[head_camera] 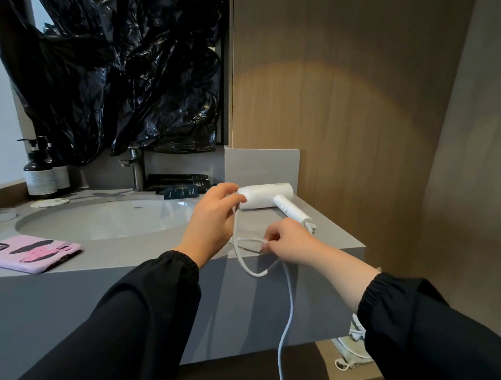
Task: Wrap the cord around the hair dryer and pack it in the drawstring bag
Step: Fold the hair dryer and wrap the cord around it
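Observation:
A white hair dryer [267,198] lies on the grey counter [334,237] at the right, its handle pointing toward me and to the right. Its white cord [241,262] loops over the counter's front edge and hangs down toward the floor. My left hand [213,219] is at the dryer's left end, fingers curled and holding the cord there. My right hand [287,241] pinches the cord just in front of the handle. A pale drawstring bag [351,352] shows partly on a lower shelf, behind my right sleeve.
A sink basin [102,220] with a faucet [136,166] fills the counter's left. A pink phone case [28,252] lies near the front edge. Dark pump bottles [39,173] stand at the far left. Black plastic [119,66] covers the mirror. A wooden wall [349,108] rises at the right.

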{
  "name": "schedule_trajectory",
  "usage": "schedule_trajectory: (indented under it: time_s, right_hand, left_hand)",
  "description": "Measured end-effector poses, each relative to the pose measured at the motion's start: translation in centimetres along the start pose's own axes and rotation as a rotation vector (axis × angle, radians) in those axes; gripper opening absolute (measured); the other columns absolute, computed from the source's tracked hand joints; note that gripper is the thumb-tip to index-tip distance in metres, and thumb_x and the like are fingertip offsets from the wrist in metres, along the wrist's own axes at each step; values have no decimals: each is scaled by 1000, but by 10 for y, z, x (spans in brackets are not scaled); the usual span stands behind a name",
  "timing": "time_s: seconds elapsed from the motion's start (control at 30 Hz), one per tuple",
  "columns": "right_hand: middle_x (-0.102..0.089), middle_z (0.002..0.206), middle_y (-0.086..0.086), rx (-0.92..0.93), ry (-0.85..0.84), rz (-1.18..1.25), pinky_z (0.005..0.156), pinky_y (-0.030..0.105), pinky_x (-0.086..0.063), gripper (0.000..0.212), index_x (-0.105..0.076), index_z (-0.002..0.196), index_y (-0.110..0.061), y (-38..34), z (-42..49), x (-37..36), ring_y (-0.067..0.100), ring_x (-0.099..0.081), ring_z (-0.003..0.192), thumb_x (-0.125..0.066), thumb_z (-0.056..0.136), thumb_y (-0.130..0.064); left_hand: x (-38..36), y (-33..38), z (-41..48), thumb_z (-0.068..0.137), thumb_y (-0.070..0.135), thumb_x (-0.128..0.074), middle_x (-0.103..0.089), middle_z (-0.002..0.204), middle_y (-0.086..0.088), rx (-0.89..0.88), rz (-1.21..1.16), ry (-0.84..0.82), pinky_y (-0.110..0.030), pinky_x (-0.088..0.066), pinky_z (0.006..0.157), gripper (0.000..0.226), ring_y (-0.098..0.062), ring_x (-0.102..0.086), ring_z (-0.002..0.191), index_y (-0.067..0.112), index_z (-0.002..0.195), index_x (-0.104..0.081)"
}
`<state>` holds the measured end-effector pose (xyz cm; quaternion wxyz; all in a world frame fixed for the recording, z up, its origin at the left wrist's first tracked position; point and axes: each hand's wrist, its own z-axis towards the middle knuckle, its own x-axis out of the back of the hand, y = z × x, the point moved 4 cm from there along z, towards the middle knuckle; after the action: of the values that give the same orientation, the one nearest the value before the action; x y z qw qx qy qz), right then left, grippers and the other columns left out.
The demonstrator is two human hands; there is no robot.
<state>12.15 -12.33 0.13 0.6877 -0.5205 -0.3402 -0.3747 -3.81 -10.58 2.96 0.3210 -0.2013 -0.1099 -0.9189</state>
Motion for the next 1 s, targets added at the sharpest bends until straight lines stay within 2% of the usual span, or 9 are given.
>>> schedule_trajectory:
  time_s: [0.13,0.2,0.3,0.37,0.53,0.67,0.8,0.9,1.0]
  right_hand:
    - [-58,59,4,-164,242,533,46,19,-43,24,-54,71,-9,20,-3,20,11,-49,42,-50,93,-3]
    - [-49,56,7,-210,291,743,47,25,-36,25,-53,69,-7,27,-6,30,15,-39,42,-52,93,-2]
    - [-33,55,7,-226,249,1113,52,28,-27,21,-54,76,-3,31,-12,44,17,-27,49,-50,96,-6]
    - [-29,56,6,-231,258,1198,54,27,-26,21,-54,79,-2,37,-16,54,16,-26,51,-46,98,-6]
    - [-42,60,8,-340,315,1205,55,29,-41,21,-61,84,-2,60,-25,69,16,-39,53,-45,96,2]
    - [-44,62,8,-356,297,1172,56,28,-45,18,-63,85,-2,72,-35,77,14,-41,54,-49,96,0]
    - [-49,68,11,-402,315,1059,59,28,-46,12,-64,93,6,82,-44,86,15,-46,59,-53,93,3]
    - [-52,72,11,-478,308,1039,62,28,-48,11,-64,91,5,95,-52,90,16,-48,63,-53,93,3]
    - [-49,72,9,-606,376,1154,66,32,-49,15,-59,88,0,118,-57,92,14,-44,60,-47,96,5]
  left_hand:
    - [11,5,0,84,9,-44,-60,107,-4,275,-308,124,-9,-38,87,24,-8,-54,101,4,80,-67]
    - [10,11,3,86,13,-54,-58,109,0,395,-446,149,-15,-45,86,13,-8,-58,96,8,92,-65]
    - [0,21,8,86,8,-62,-62,98,0,661,-696,49,-22,-53,71,39,-13,-63,73,19,122,-53]
    - [-8,29,10,89,5,-60,-68,81,-6,756,-889,-126,-26,-54,64,36,-16,-63,64,12,124,-55]
    - [-30,60,6,89,14,-63,-71,109,-3,594,-955,-655,-24,-50,85,28,-11,-66,99,17,117,-63]
    - [-45,84,2,86,11,-67,-73,100,-9,544,-991,-823,-21,-50,85,34,-10,-66,93,18,119,-61]
    - [-53,93,8,89,15,-65,-69,84,-9,575,-979,-658,-32,-52,84,17,-13,-62,72,13,105,-69]
    - [-53,89,19,93,14,-59,-62,60,3,640,-972,-447,-21,-49,66,14,-12,-55,60,10,87,-71]
    - [-55,79,23,97,8,-49,-53,47,7,722,-1077,-368,-17,-48,62,26,-9,-54,54,9,78,-67]
